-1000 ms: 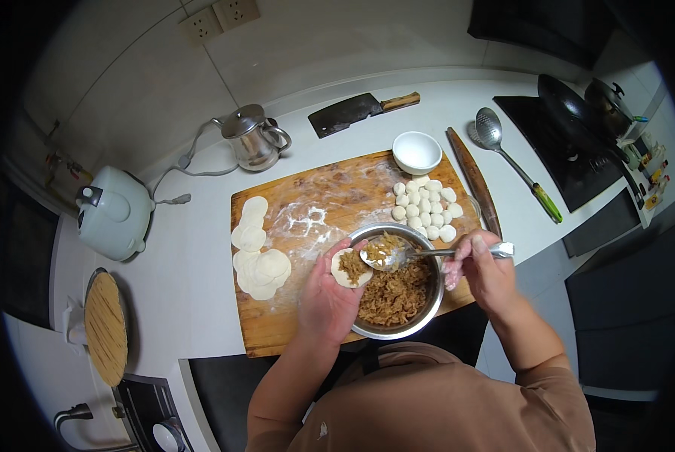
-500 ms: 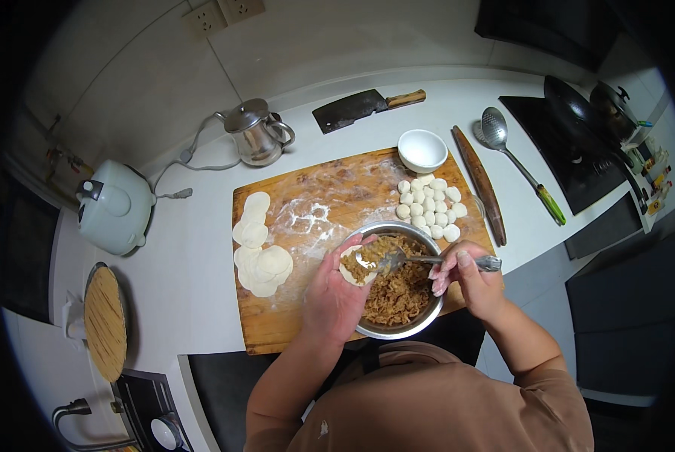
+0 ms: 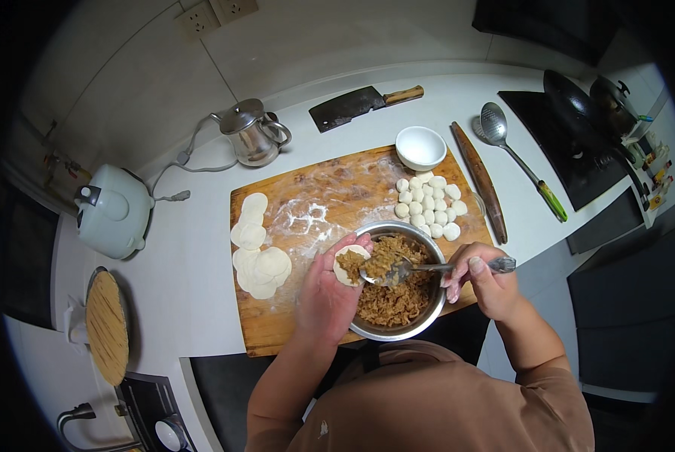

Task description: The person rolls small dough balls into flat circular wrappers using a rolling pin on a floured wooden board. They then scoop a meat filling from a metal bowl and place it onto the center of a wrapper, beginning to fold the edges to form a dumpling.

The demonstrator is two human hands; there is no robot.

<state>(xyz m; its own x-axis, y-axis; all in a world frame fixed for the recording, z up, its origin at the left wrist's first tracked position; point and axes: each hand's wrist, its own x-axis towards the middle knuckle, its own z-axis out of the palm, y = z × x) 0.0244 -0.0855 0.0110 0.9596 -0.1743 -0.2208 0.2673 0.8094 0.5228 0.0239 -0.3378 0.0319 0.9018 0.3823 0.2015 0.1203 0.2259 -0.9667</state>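
Note:
On the fingers of my left hand (image 3: 328, 300) rests a round dumpling wrapper (image 3: 340, 276) with brown filling on it. My right hand (image 3: 482, 282) grips a metal spoon (image 3: 443, 267) by its handle. The spoon's bowl, heaped with filling, is at the wrapper's right edge, above a steel mixing bowl (image 3: 425, 322). More minced filling (image 3: 395, 305) lies inside that bowl. Rolled wrappers (image 3: 264, 270) overlap on the left of the wooden board (image 3: 292, 320). Several floured dough pieces (image 3: 428, 203) sit on its right side.
A white bowl (image 3: 421, 148) stands at the board's far right corner. Beyond are a cleaver (image 3: 349, 108) and a steel kettle (image 3: 253, 135). A rolling pin (image 3: 479, 181) and a slotted ladle (image 3: 514, 154) lie to the right, beside the cooktop (image 3: 556, 151). A pale green appliance (image 3: 114, 211) stands left.
The spoon has drawn back to the right, from over the wrapper to its edge. My right hand has shifted right with it. Some filling now stays on the wrapper.

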